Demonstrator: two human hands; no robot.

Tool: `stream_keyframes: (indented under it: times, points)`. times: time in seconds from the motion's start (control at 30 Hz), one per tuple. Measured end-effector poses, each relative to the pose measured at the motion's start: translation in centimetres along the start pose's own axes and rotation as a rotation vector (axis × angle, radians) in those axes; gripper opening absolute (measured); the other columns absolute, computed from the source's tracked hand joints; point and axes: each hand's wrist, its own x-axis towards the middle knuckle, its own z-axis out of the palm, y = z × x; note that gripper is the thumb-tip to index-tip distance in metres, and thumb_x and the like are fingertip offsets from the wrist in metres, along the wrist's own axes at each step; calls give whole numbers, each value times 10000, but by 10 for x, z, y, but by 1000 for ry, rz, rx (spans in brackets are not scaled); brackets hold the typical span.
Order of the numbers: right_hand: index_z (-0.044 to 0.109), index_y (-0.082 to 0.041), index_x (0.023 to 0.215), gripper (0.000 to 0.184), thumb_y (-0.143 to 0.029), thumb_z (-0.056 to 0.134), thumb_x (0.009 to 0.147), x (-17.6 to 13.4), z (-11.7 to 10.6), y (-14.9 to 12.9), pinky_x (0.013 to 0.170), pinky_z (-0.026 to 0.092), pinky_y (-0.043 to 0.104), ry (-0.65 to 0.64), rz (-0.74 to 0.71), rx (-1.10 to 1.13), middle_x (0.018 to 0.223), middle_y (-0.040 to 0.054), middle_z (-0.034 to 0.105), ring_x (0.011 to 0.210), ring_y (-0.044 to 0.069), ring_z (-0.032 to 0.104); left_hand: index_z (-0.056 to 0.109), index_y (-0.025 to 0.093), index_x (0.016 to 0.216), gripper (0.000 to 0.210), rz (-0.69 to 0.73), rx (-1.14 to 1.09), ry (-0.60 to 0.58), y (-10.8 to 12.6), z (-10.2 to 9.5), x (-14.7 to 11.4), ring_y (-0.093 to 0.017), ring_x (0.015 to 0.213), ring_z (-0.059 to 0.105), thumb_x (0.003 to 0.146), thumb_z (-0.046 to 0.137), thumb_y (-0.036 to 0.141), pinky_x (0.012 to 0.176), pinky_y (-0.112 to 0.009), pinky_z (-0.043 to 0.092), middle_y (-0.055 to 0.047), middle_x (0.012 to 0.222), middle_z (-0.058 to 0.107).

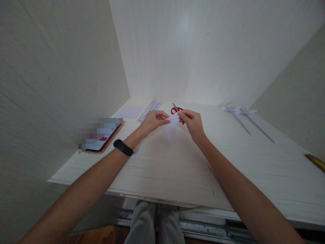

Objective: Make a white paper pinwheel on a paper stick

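Between both hands hangs a folded white sheet of paper [170, 128], a triangle with its point downward, held above the desk. My left hand [155, 119] pinches its left upper corner between thumb and fingers. At the right upper corner, my right hand [192, 121] has closed its thumb and fingertips on the paper. Just behind the paper lie scissors with red handles [175, 109], partly covered by my right hand. Thin white paper strips or sticks [148, 110] lie behind my left hand.
A flat stack of white paper [129, 112] lies at the back left. Left of my arm, a phone or tablet [104, 139] leans near the wall. Two paper flowers or pinwheels on grey stems [241, 120] rest at the right. A yellowish object [316, 162] lies at the right edge.
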Motion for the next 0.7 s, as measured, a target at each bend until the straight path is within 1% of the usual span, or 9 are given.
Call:
stream_keyframes:
  times: [0.2, 0.33, 0.5, 0.7]
  points:
    - [596, -121, 800, 247, -334, 576, 923, -2, -1, -4, 578, 488, 232, 15, 6, 11, 702, -26, 572, 599, 81, 547, 629, 113, 854, 91, -12, -26, -17, 2, 3, -3, -111, 716, 616, 824, 668, 189, 687, -285, 537, 4, 812, 651]
    - [605, -121, 849, 253, -353, 554, 935, 0, -1, 0, 586, 497, 238, -33, 40, 3, 735, -16, 589, 617, 86, 561, 631, 114, 841, 86, -11, -41, 9, 4, 1, -3, -113, 717, 617, 805, 685, 170, 709, -294, 534, 10, 799, 653]
    - [614, -120, 893, 231, -345, 573, 925, 2, 0, 6, 594, 511, 243, -118, 81, -22, 779, -5, 608, 637, 90, 576, 629, 116, 863, 104, -8, -33, 44, 4, -2, -2, -118, 733, 618, 821, 673, 200, 719, -304, 535, 2, 822, 652]
    - [614, -120, 918, 204, -321, 585, 919, 3, -1, 6, 636, 527, 263, -127, 82, -29, 838, 10, 621, 696, 104, 596, 628, 118, 888, 137, -5, -2, 50, 4, -4, -2, -125, 755, 619, 847, 646, 248, 721, -312, 540, -9, 847, 648]
